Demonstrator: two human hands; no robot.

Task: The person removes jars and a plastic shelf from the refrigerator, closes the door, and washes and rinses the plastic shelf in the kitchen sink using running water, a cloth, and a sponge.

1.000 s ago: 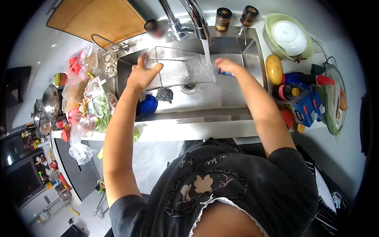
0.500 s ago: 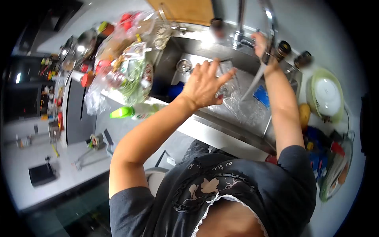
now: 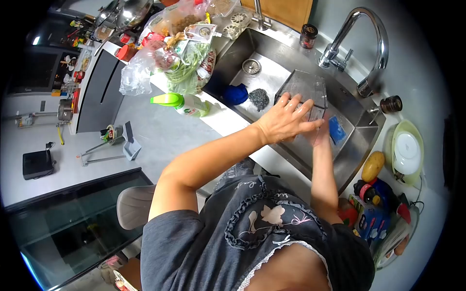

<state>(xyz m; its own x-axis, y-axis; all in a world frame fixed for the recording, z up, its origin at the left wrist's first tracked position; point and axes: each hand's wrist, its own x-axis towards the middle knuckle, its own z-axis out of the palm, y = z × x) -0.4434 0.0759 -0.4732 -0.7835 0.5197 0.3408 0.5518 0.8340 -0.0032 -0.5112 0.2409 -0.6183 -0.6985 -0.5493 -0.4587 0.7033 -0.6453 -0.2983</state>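
A clear, see-through plastic container is in the stainless steel sink, just beyond my hands. My left hand grips its near side with fingers spread over the wall. My right hand is on the container's near right part, its fingers partly hidden behind the left hand and the plastic. A blue sponge lies on the sink floor to the right. Left of the container are a dark scouring pad and a blue cloth. The tap arches over the sink's back right with no visible stream.
Bagged vegetables crowd the counter at left, with a green-topped spray bottle at its edge. Dark-lidded jars stand behind the sink. On the right are a yellow-brown potato-like item, a white bowl in a green basin and blue boxes.
My right hand has come down from the tap to the container. The water stream is gone. My left hand, earlier spread above the sink, is now against the container, and the view has shifted.
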